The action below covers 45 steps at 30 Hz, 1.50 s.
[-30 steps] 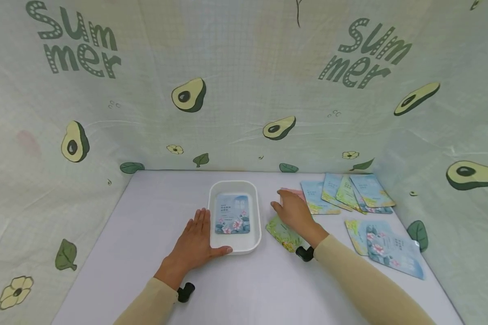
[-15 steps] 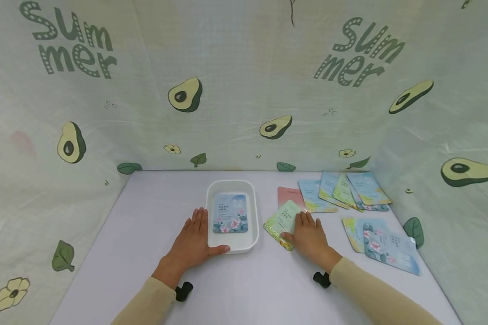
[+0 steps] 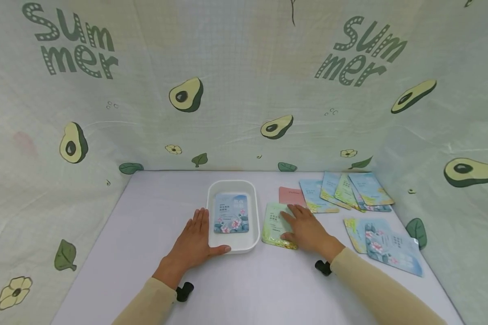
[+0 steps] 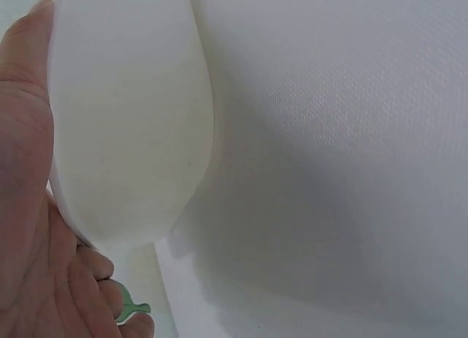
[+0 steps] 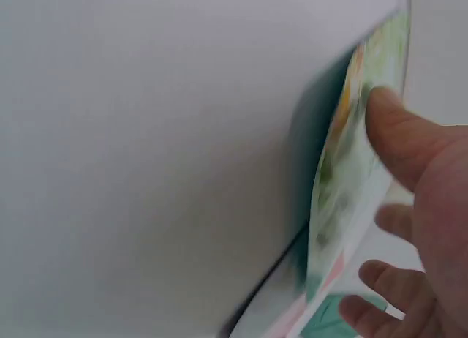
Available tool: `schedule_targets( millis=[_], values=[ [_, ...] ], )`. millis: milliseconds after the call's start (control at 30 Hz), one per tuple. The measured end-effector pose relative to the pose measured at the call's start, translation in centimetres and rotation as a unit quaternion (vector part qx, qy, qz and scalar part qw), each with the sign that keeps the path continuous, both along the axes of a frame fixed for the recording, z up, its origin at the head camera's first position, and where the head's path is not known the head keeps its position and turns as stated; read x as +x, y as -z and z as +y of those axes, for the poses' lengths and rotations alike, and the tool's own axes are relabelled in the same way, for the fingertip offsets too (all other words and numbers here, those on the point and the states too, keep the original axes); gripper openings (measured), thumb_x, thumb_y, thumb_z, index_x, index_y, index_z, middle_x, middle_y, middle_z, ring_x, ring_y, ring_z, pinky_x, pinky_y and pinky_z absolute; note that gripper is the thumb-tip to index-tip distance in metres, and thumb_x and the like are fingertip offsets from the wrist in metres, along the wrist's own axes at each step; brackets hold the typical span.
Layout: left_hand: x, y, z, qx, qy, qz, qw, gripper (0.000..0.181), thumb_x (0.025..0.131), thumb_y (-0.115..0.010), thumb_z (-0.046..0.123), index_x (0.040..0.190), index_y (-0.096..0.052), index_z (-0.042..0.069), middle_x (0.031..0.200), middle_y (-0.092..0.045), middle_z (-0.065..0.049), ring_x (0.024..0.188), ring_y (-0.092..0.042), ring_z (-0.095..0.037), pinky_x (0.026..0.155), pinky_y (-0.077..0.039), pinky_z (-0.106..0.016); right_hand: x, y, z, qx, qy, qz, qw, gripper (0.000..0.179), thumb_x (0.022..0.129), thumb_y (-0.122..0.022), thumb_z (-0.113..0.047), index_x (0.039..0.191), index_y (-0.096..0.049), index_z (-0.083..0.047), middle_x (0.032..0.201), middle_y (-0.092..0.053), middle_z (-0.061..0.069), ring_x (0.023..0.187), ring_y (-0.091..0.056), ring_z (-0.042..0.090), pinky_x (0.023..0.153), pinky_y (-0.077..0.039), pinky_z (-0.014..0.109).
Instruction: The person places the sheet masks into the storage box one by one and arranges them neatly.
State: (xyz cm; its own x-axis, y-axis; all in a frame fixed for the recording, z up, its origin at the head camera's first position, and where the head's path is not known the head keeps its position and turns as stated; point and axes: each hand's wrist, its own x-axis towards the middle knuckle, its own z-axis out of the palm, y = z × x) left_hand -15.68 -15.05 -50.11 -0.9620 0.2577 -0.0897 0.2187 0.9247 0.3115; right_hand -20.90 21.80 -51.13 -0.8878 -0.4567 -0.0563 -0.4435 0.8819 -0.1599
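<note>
A white plastic tray [image 3: 233,184] holds a blue floral sachet [image 3: 231,214], flat like a face-mask packet. My left hand [image 3: 192,246] lies against the tray's left side with straight fingers, its thumb along the front rim; the left wrist view shows the tray wall [image 4: 131,118] beside the palm. Right of the tray is a green sachet [image 3: 274,228], its long side roughly parallel to the tray's. My right hand [image 3: 307,229] touches the green sachet's right part with spread fingers. In the right wrist view the thumb [image 5: 398,129] lies on the sachet's face, the other fingers apart from it.
A pink sachet [image 3: 290,196] lies just behind the green one. Several blue and green sachets [image 3: 370,188] overlap at the back right. Nearer the right edge lie a yellow-green sachet [image 3: 351,234] and a blue floral one [image 3: 394,250]. Patterned cloth [image 3: 227,135] surrounds the white table.
My right hand has drawn back from over the pink and green sachets to the green one's right side. The green sachet has turned from slanted to nearly straight. My left hand keeps its place.
</note>
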Motion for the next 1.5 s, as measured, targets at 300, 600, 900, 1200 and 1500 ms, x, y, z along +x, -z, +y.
schedule_targets(
  millis=[300,600,900,1200,1500],
  values=[
    [0.0,0.2,-0.1,0.0,-0.001,0.004,1.0,0.138,0.083,-0.057,0.09,0.165,-0.009,-0.009,0.175,-0.01,-0.027,0.164,-0.008,-0.042,0.131,-0.021,-0.057,-3.5,0.0,2.3,-0.006,0.064,-0.061,0.996,0.125,0.068,-0.088,-0.074,0.157,-0.041,-0.001,0.141,-0.049,0.027,0.118,-0.048,0.042,0.098,-0.049,0.063],
    [-0.1,0.1,0.1,0.013,-0.002,-0.004,0.9999,0.136,0.084,-0.06,0.087,0.165,-0.008,-0.01,0.174,-0.009,-0.027,0.163,-0.007,-0.042,0.131,-0.02,-0.058,-3.6,0.0,2.3,-0.034,0.057,-0.044,0.9968,0.112,0.064,-0.096,-0.064,0.145,-0.047,-0.003,0.143,-0.05,0.026,0.12,-0.049,0.044,0.101,-0.047,0.065],
    [0.1,0.2,0.0,0.011,-0.005,-0.005,0.9999,0.137,0.084,-0.059,0.088,0.165,-0.009,-0.01,0.174,-0.011,-0.028,0.163,-0.009,-0.043,0.131,-0.021,-0.057,-3.4,0.3,1.9,-0.075,0.067,-0.071,0.9924,0.129,0.068,-0.098,-0.053,0.163,-0.025,-0.003,0.155,-0.048,0.026,0.13,-0.048,0.047,0.114,-0.036,0.072],
    [0.1,0.2,-0.1,0.009,-0.004,-0.001,1.0,0.136,0.084,-0.059,0.088,0.165,-0.009,-0.01,0.174,-0.011,-0.029,0.163,-0.01,-0.043,0.131,-0.022,-0.057,-2.2,-0.2,0.8,-0.147,0.077,-0.026,0.9858,0.11,0.085,-0.091,-0.021,0.166,-0.018,-0.01,0.148,-0.033,0.03,0.07,-0.057,0.024,0.062,-0.054,0.034],
    [0.1,0.1,0.0,0.005,-0.001,0.0,1.0,0.136,0.084,-0.058,0.088,0.165,-0.009,-0.01,0.174,-0.012,-0.029,0.163,-0.01,-0.043,0.131,-0.021,-0.057,-1.9,-0.3,0.9,-0.194,0.085,0.02,0.9771,0.064,0.094,-0.081,-0.012,0.15,-0.051,-0.009,0.124,-0.072,0.021,0.085,-0.067,0.022,0.081,-0.06,0.046]
  ],
)
